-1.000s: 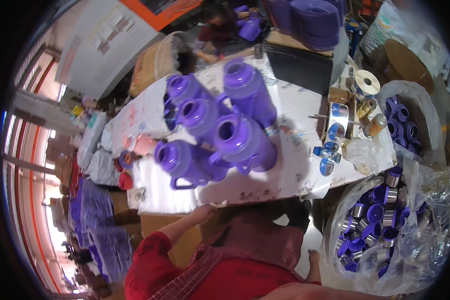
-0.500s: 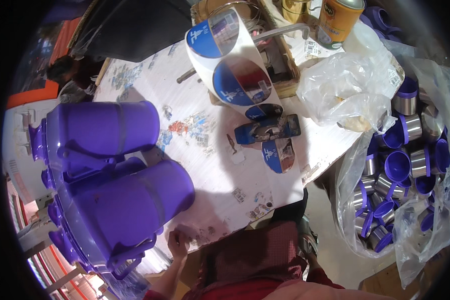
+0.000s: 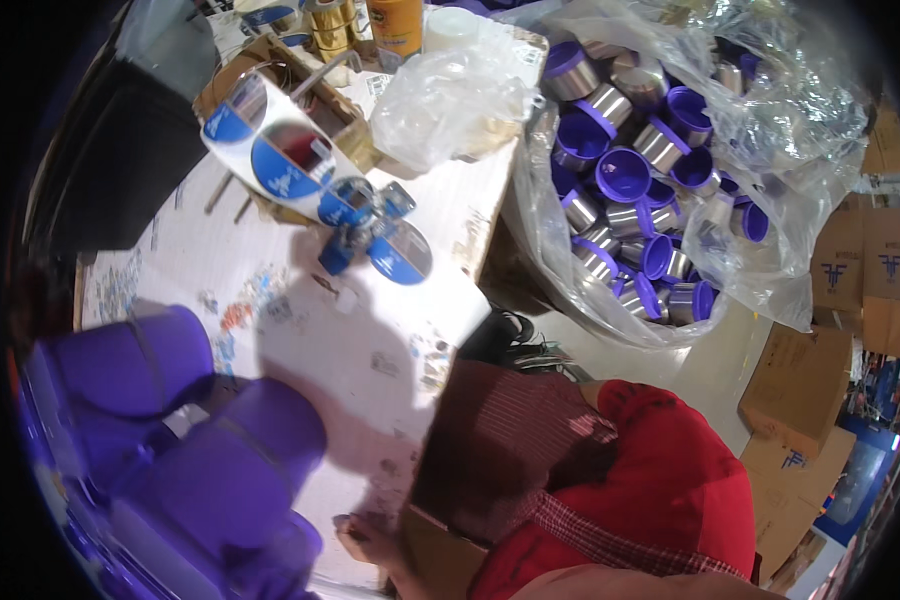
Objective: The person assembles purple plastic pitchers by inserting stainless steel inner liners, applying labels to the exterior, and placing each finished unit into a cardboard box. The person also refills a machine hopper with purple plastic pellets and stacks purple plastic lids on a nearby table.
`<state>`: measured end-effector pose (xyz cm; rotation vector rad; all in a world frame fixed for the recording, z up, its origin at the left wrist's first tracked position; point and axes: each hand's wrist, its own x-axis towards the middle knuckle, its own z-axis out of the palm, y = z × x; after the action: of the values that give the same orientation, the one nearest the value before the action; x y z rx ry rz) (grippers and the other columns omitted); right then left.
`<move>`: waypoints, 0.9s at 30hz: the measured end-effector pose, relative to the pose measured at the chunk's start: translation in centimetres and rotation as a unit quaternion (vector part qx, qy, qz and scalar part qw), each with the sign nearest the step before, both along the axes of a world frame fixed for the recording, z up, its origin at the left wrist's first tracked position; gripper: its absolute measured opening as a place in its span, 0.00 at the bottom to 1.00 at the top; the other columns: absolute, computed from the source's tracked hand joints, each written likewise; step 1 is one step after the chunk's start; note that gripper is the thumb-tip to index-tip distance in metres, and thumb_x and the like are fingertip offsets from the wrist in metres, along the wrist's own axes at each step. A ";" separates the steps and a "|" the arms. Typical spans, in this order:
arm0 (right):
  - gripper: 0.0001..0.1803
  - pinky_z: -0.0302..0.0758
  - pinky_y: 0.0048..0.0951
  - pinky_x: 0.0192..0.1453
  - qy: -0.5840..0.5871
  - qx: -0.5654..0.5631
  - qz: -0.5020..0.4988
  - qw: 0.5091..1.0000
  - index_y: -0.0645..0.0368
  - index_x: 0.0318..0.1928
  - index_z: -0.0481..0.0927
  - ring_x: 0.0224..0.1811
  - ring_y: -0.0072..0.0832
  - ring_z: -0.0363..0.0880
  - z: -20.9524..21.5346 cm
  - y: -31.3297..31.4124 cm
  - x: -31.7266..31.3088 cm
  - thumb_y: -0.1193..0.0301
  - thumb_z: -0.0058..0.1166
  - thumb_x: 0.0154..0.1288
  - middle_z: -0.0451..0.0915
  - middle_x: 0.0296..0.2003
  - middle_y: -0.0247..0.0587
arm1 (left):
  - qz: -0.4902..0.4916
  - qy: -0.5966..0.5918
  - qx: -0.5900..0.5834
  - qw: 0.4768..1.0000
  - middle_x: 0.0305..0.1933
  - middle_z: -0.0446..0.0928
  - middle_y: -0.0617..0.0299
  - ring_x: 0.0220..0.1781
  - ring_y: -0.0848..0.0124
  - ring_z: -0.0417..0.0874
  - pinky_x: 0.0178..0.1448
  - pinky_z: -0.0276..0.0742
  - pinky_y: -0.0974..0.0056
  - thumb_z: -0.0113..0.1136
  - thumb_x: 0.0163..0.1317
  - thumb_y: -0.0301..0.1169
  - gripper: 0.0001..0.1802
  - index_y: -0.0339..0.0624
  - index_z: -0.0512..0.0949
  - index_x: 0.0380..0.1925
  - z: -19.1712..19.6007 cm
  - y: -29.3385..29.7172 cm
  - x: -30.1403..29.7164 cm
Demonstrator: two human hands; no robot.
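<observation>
Only one hand shows: my left hand [image 3: 362,533] lies at the near edge of the white table [image 3: 370,350], beside a brown cardboard piece [image 3: 432,545]. Whether its fingers grip anything I cannot tell. My right hand is out of view. Several purple plastic jugs [image 3: 170,440] stand close together on the table just left of that hand. Farther back lies a white strip with round blue labels [image 3: 280,165], and a few loose blue labels [image 3: 395,250] sit near the table's right edge. My red sleeve and checked cloth [image 3: 530,450] fill the lower right.
A large clear bag of purple-and-silver cups [image 3: 650,200] stands off the table's right edge. A crumpled clear bag [image 3: 450,95], an open cardboard tray [image 3: 345,115], gold rolls [image 3: 330,15] and an orange can [image 3: 395,20] crowd the far end. Cardboard boxes [image 3: 860,270] stack at right.
The view has swung down and to the right. The purple jugs slid to the lower left of the picture, and the bag of cups now fills the upper right. My hand stays at the table edge.
</observation>
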<state>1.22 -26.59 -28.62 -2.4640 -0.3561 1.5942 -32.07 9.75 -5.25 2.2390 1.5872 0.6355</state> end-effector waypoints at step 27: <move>0.15 0.76 0.28 0.46 -0.162 0.672 0.032 0.722 0.63 0.49 0.79 0.39 0.27 0.81 25.4 22.3 14.2 0.69 0.59 0.65 0.82 0.40 0.43 | 0.124 -0.425 0.054 0.895 0.58 0.75 0.53 0.59 0.64 0.74 0.66 0.63 0.62 0.54 0.70 0.41 0.28 0.31 0.67 0.62 15.1 3.3 -9.8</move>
<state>15.39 -4.30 -3.24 -1.4455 -1.1393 0.4083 -41.83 13.02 9.87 1.4447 1.3587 1.5392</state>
